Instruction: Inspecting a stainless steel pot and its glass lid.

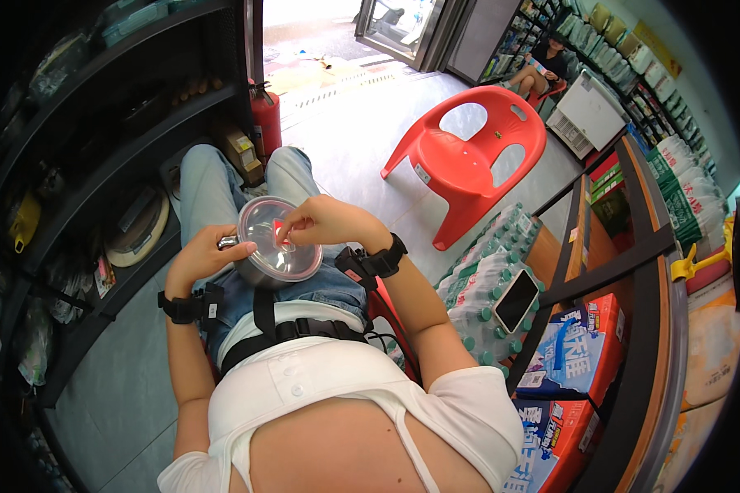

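A round metal cup [265,275] with a clear plastic lid [260,223] stands tilted above my lap. My left hand [206,256] is closed around its metal handle [227,242], the thumb resting against the lid's rim. Over the lid, my right hand [324,222] has its fingers bent, with the fingertips on a small red label [278,232] near the middle. Whether they pinch something there is hidden by the hand. The lid sits on the cup's mouth.
A red plastic chair [462,160] stands ahead right. Shrink-wrapped bottles [468,308] carry a phone [516,301] at my right, beside a shelf rack [644,320]. Dark shelves [129,135] line the left; a fire extinguisher [265,117] stands near the doorway. A seated person [546,68] is farther back.
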